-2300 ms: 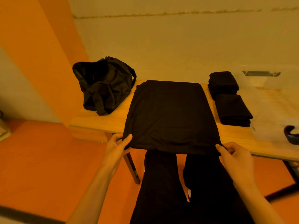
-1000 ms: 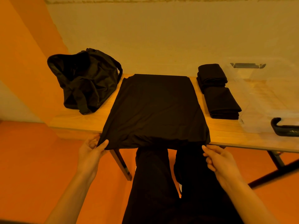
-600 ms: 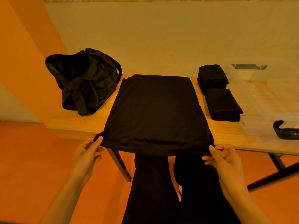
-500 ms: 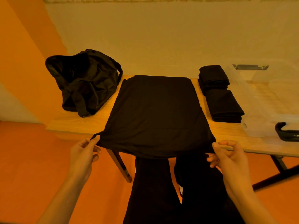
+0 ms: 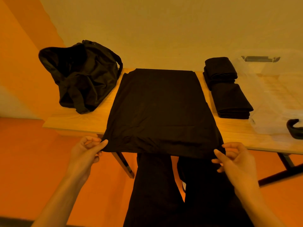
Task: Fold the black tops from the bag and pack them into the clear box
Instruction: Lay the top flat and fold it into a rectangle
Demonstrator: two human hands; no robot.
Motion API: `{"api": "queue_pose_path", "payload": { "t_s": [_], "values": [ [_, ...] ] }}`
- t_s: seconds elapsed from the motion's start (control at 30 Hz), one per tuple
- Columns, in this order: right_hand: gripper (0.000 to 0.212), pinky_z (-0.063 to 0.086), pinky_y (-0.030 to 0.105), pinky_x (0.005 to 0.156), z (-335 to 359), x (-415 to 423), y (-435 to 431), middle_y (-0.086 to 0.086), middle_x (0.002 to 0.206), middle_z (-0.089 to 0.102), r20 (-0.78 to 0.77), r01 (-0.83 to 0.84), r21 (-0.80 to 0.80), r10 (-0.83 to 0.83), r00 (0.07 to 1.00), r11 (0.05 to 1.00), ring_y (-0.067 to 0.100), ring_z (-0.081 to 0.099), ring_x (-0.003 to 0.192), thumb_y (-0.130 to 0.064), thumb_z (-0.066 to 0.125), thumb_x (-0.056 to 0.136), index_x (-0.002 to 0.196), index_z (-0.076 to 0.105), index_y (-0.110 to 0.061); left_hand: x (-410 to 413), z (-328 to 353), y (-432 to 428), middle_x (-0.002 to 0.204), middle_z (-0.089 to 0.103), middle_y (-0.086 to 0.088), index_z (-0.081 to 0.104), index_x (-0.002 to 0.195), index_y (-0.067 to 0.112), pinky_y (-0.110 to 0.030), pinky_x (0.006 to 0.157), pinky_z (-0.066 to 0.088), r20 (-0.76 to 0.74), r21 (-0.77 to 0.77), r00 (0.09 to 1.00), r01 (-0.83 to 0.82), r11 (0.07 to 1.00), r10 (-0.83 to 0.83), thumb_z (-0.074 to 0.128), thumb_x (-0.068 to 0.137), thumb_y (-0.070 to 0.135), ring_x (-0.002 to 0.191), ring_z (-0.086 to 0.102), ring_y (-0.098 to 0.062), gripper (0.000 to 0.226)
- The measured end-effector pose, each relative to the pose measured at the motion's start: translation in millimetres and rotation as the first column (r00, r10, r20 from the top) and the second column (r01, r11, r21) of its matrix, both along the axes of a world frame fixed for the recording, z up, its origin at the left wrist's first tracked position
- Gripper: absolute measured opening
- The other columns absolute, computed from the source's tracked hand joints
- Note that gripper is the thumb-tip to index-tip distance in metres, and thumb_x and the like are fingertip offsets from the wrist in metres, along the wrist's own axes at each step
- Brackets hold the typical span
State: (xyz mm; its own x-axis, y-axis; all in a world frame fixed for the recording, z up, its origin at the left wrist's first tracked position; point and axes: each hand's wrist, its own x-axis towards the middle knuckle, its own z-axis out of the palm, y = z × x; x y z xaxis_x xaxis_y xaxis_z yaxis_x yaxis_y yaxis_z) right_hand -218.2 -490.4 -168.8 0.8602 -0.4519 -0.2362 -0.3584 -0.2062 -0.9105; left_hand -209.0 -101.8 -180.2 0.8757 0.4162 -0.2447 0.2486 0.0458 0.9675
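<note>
Flat black fabric top [image 5: 160, 110] lies ctr on light wooden table [image 5: 78, 122], near hem overhanging at 6 o'clock. L hand [image 5: 85, 153] pinches hem corner at 7, R hand [image 5: 236, 159] at 5. Likely thin, limp, light: grip both corners, pull evenly.

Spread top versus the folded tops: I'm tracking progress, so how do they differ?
The spread top lies wide and thin mid-table; the folded tops are compact, thick bundles to its right. The spread top's near edge overhangs the table, pinched at its corners by the left hand and right hand; the folded tops lie untouched, wholly on the table. Both are black and outside the clear box.
</note>
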Motion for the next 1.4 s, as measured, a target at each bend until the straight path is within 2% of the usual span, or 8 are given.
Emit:
{"api": "queue_pose_path", "payload": {
  "t_s": [0.2,0.37,0.5,0.73,0.83,1.03,1.23,1.4],
  "values": [
    [0.009,0.053,0.032,0.063,-2,-4,-13,0.003,0.074,0.075,-0.071,-0.011,0.034,0.013,0.997,0.999,0.019,0.073,0.073,-0.022,0.07,0.092,0.094,0.069,-0.014,-6,3,0,0.058,0.043,0.0,0.068,0.08,0.008,-0.035,0.059,0.035,-0.043,0.144,0.998,0.046,0.989,-0.041,0.078,0.086,0.024,0.06,0.039,-0.017,0.019],
    [0.01,0.053,0.031,0.068,3,-7,-15,0.01,0.093,0.073,-0.104,0.117,0.241,-0.094,0.99,0.963,0.023,0.072,0.086,-0.018,0.069,0.093,0.099,0.069,-0.01,-8,7,0,0.072,0.049,-0.002,0.059,0.073,0.012,-0.035,0.066,0.036,-0.005,0.071,1.0,0.024,0.997,-0.024,0.07,0.093,0.026,0.07,0.045,-0.016,0.027],
    [0.01,0.052,0.032,0.064,3,-6,-19,0.01,0.099,0.068,-0.13,0.159,0.23,-0.131,0.983,0.96,0.023,0.069,0.086,-0.018,0.066,0.096,0.102,0.066,-0.01,-11,10,5,0.08,0.06,0.005,0.055,0.076,0.018,-0.037,0.071,0.037,-0.004,0.021,1.0,0.009,1.0,-0.009,0.064,0.098,0.026,0.08,0.054,-0.016,0.025],
    [0.013,0.051,0.034,0.064,44,7,-4,0.015,0.081,0.072,-0.109,-0.039,0.211,0.063,0.992,0.977,0.023,0.065,0.065,-0.023,0.062,0.098,0.097,0.066,-0.01,4,40,-4,0.073,0.064,0.005,0.063,0.083,0.013,-0.033,0.063,0.039,-0.03,0.009,0.99,0.137,0.991,-0.137,0.064,0.097,0.02,0.072,0.057,-0.014,0.016],
    [0.011,0.049,0.028,0.053,93,67,2,0.003,0.07,0.073,-0.038,-0.093,0.227,0.105,0.994,0.969,0.014,0.064,0.057,-0.023,0.058,0.101,0.1,0.066,-0.015,62,89,-2,0.067,0.06,0.006,0.055,0.069,0.022,-0.021,0.051,0.042,-0.011,-0.037,0.983,0.181,0.983,-0.181,0.062,0.099,0.014,0.059,0.057,-0.009,0.031],
    [0.016,0.041,0.015,0.036,215,259,1,0.003,0.049,0.063,0.137,-0.113,0.346,0.069,0.988,0.931,0.004,0.056,0.037,-0.011,0.052,0.103,0.089,0.054,-0.005,240,221,-13,0.086,0.064,-0.007,0.058,0.084,0.015,-0.018,0.048,0.052,0.066,-0.024,0.98,0.192,0.981,-0.19,0.06,0.102,0.016,0.057,0.068,-0.011,0.018],
    [0.023,0.04,0.013,0.04,381,364,-23,0.001,0.058,0.064,0.45,-0.176,0.343,0.003,0.893,0.923,0.004,0.054,0.037,-0.023,0.044,0.107,0.091,0.054,-0.009,348,384,-10,0.088,0.066,-0.002,0.052,0.092,0.016,-0.014,0.049,0.047,0.465,-0.14,0.877,0.208,0.968,-0.121,0.053,0.105,0.018,0.062,0.072,-0.01,0.014],
    [0.016,0.052,0.015,0.058,468,361,-36,0.001,0.092,0.068,0.633,-0.241,0.4,-0.076,0.77,0.884,0.007,0.071,0.065,-0.028,0.055,0.103,0.097,0.059,-0.014,349,465,5,0.103,0.068,-0.006,0.052,0.097,0.015,-0.013,0.054,0.047,0.638,-0.138,0.767,0.199,0.97,-0.066,0.057,0.104,0.018,0.079,0.077,-0.015,0.009]
  ]
}}
